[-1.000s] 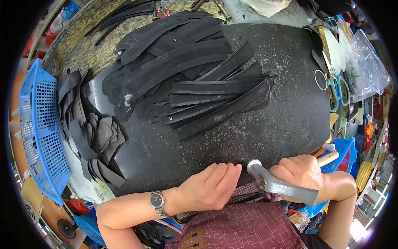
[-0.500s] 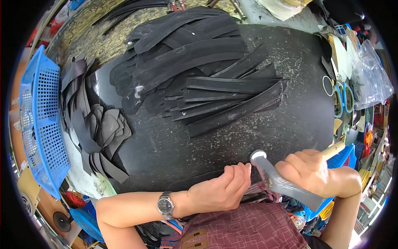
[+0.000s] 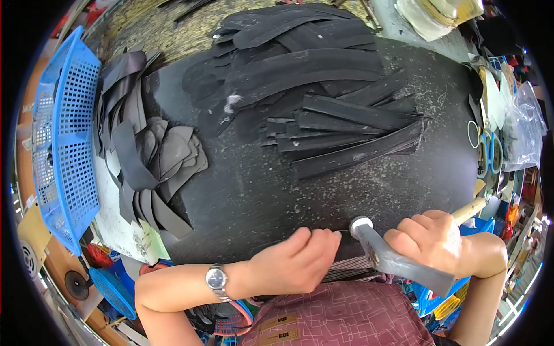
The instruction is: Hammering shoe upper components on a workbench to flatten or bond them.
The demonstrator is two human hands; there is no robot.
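My right hand [image 3: 424, 239] is wrapped round the wooden handle of a hammer [image 3: 398, 260]. Its round, pale metal face rests on or just over the near edge of the black work surface [image 3: 242, 202], beside my left fingertips. The fingers of my left hand [image 3: 297, 259] are curled and pinched at that edge, on a black strip [image 3: 274, 241] that lies mostly hidden beneath the hand. Farther off, narrow black strips [image 3: 352, 130] with folded-looking edges lie fanned in a bundle. Behind them is a heap of wider black strips [image 3: 306, 69].
Dark curved pieces [image 3: 173, 150] and looped strips [image 3: 130, 155] are piled at the left, next to a blue plastic basket [image 3: 75, 144]. At the right edge are scissors [image 3: 490, 153] with blue handles and a clear plastic bag [image 3: 525, 130]. A blue bin [image 3: 430, 297] sits below my right hand.
The view has shifted, so the surface and piles appear farther right and slightly higher. My left hand has turned slightly and drawn a little left of the hammer face. The right hand still grips the hammer.
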